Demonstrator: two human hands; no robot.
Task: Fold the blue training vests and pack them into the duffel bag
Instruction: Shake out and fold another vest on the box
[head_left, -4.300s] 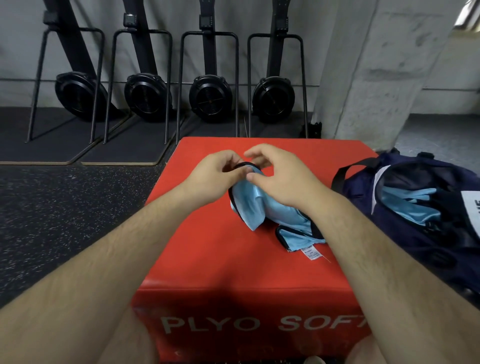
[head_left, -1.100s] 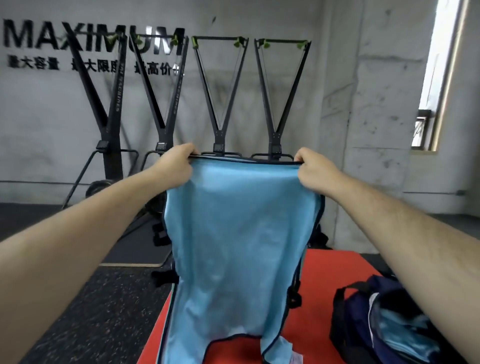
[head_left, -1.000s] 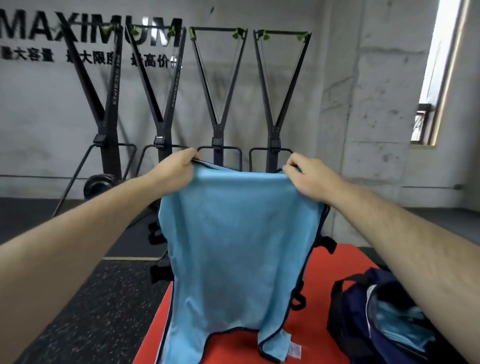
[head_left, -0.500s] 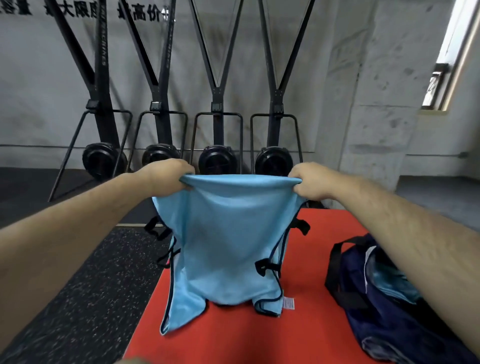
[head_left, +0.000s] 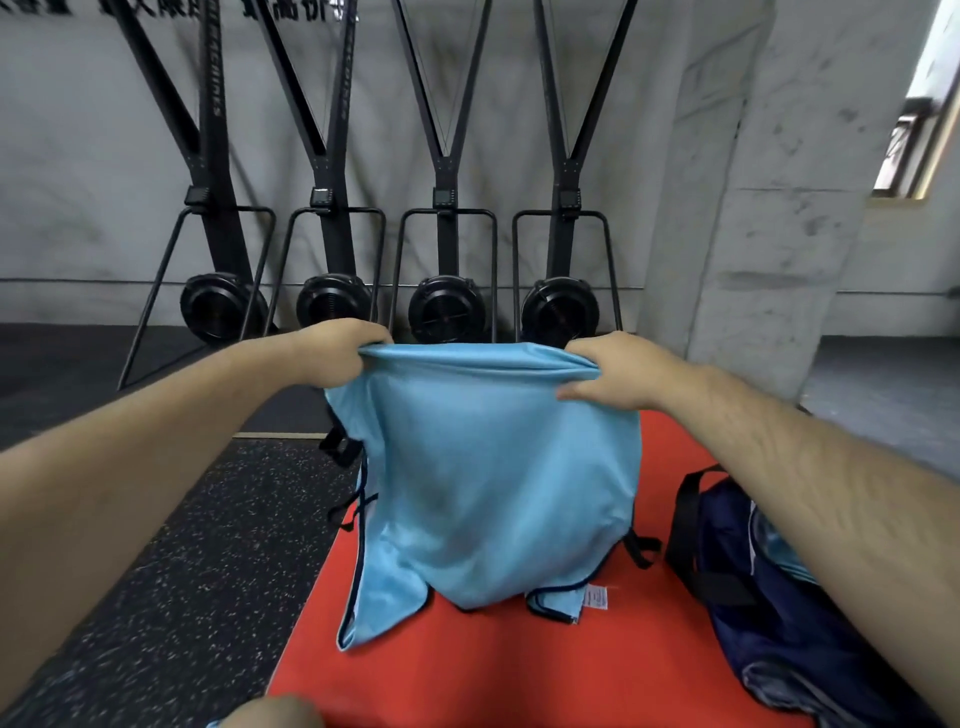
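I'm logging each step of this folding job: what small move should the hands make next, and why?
Probably lower the top edge so the vest lies flat on the red box. The left hand and right hand each grip a top corner, the vest hangs with its lower end touching the box, and it needs folding before going into the duffel bag.

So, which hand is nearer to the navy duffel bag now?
Right. The right hand grips the top corner of the blue vest on the side toward the duffel bag, raised above it. The left hand grips the opposite corner, across the vest from the bag.
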